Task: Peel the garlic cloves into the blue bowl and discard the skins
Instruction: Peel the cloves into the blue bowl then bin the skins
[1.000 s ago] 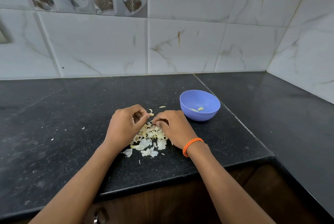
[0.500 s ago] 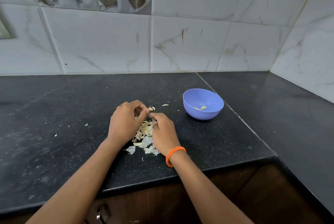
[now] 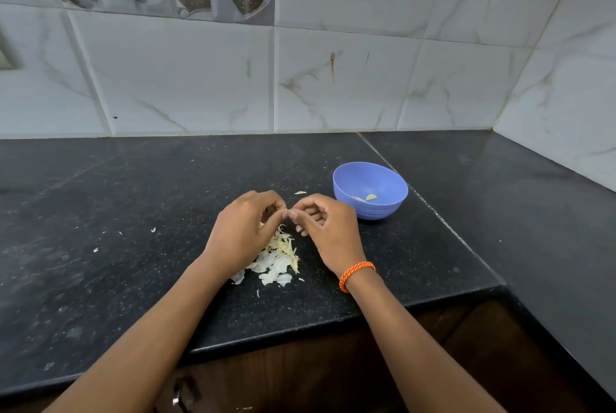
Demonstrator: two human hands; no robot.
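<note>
Both hands meet above the far end of the heap of skins (image 3: 278, 256), the left hand (image 3: 245, 232) and right hand (image 3: 325, 229) brought together with their curled fingertips touching; they seem to pinch a garlic clove between them, but the clove itself is hidden by the fingers, so what exactly each one clamps cannot be told. The blue bowl (image 3: 386, 209) stands at about two o'clock from the hands, near the right hand but apart from it, with a couple of pale peeled cloves (image 3: 366, 197) lying in its bottom. One stray flake (image 3: 300, 192) lies at twelve o'clock of the hands, and small white specks (image 3: 153, 230) dot the black counter (image 3: 133, 279) out at nine o'clock. The likely step is stripping the skin off one clove. From here the slippery clove could squirt out of the pinch and roll toward the counter edge at six o'clock, or clinging skin could ride along into the bowl; the light flakes may also scatter if a wrist brushes the heap
</note>
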